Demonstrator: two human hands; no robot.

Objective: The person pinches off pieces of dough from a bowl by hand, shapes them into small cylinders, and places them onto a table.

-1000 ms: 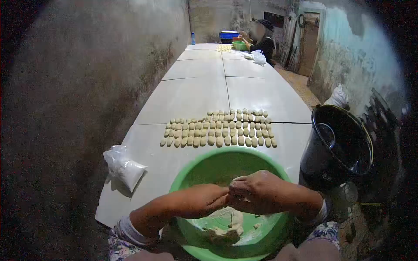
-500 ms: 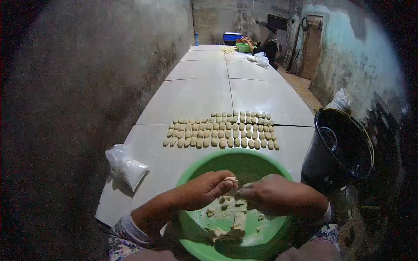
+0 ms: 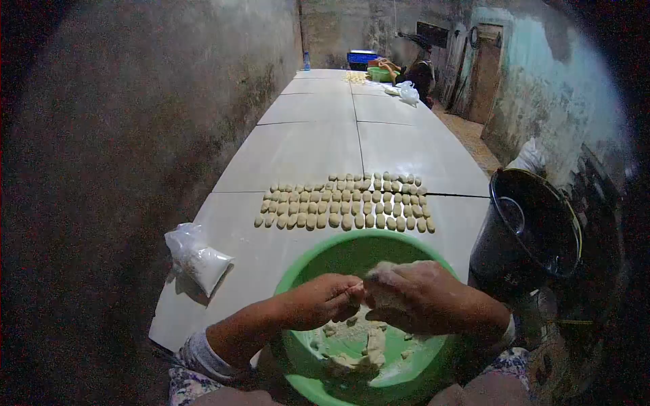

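Left hand (image 3: 333,298): fingers pinched on a pale dough scrap (image 3: 357,287). Right hand (image 3: 421,294): fingers curled close by; their grip I cannot tell. Both sit over the green basin (image 3: 345,257) holding ragged, floury dough (image 3: 375,346). Caution: a loose pinch may drop the scrap; shoving the basin forward may disturb the oval dough pieces (image 3: 347,208) on the glossy desk (image 3: 298,155).

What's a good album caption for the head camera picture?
Left hand and floury right hand above a green basin, dough pieces in rows beyond.
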